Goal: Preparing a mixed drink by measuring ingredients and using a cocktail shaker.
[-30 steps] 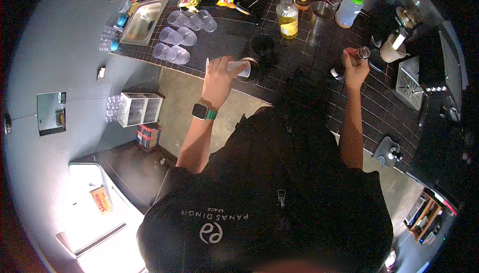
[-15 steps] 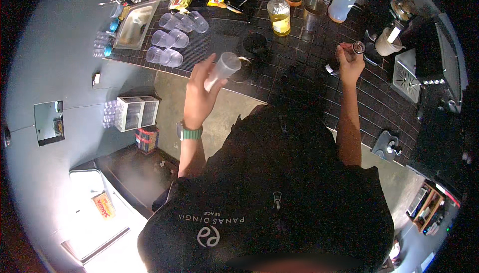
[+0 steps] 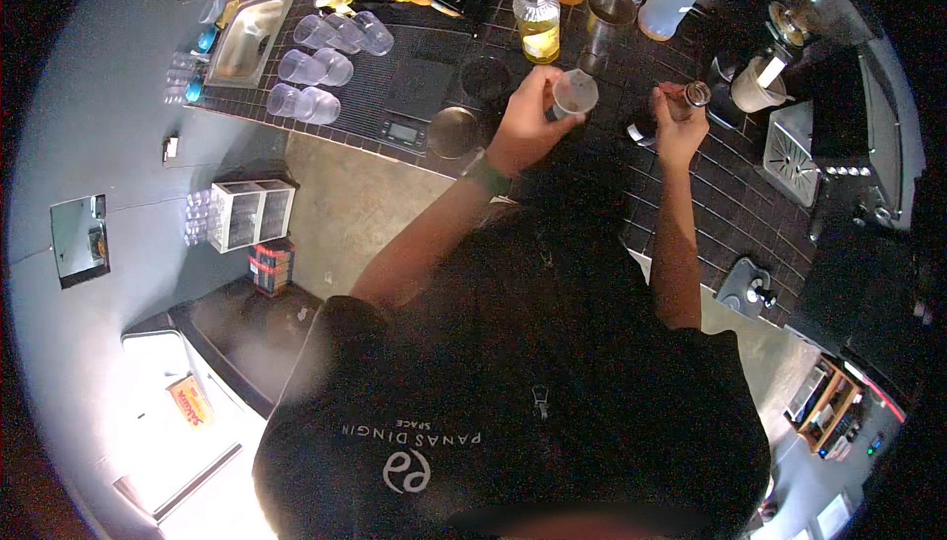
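My left hand [image 3: 525, 128] is closed around a clear plastic cup [image 3: 575, 93] above the dark tiled counter [image 3: 612, 86]. The cup's open rim tilts toward me, and its lower part is hidden. To its right, my right hand [image 3: 680, 136] grips a small clear glass [image 3: 696, 96] by its side; I cannot make out what is in it. A clear bottle of yellow liquid [image 3: 539, 25] stands just beyond my left hand. Behind the two hands are a metal cup [image 3: 609, 17] and a squeeze bottle with a green cap [image 3: 670, 5].
Several clear plastic cups [image 3: 318, 68] lie in rows on the left. A digital scale [image 3: 402, 133] and a round metal-rimmed container [image 3: 454, 133] sit near the counter's front edge. A sink [image 3: 252, 39] is at far left, a white pitcher [image 3: 756, 88] and a drain tray [image 3: 792, 153] at right.
My left hand has carried the plastic cup rightward, closer to my right hand, and the cup's opening now faces me more. My right hand keeps its hold on the small glass.
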A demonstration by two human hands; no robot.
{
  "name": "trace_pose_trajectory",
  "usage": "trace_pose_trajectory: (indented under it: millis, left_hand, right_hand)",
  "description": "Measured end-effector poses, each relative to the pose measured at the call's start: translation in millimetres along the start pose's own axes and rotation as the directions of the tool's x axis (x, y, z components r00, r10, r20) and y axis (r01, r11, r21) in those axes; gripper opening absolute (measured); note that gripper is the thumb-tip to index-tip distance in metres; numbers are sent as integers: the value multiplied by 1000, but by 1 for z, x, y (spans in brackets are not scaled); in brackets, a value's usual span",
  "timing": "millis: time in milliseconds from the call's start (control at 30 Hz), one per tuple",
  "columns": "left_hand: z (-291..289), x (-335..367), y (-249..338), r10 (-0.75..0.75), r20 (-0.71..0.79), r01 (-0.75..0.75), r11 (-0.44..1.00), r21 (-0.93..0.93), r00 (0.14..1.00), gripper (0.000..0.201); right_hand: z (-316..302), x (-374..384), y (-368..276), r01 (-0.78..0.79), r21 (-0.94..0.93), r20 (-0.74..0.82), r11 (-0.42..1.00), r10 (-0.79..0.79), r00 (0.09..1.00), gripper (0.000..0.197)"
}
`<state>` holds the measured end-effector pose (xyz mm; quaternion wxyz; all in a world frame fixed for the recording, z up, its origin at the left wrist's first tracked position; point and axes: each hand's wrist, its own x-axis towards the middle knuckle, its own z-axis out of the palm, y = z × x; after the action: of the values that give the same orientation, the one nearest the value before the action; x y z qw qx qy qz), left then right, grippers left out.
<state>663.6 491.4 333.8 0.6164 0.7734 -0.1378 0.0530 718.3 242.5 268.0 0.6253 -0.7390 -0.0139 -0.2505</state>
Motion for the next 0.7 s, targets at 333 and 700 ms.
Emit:
trace_pose_trajectory:
  millis: [333, 700]
  left_hand:
    - [26, 5, -101, -220, -188, 262, 932, 249, 957, 62]
    - [26, -32, -105, -403, -55, 375, 783, 496, 914, 80]
  right_hand:
    - [2, -1, -8, 6, -18, 21, 1000, -5, 1000, 20]
    - [-1, 11, 0, -67, -58, 58, 996, 70, 996, 20]
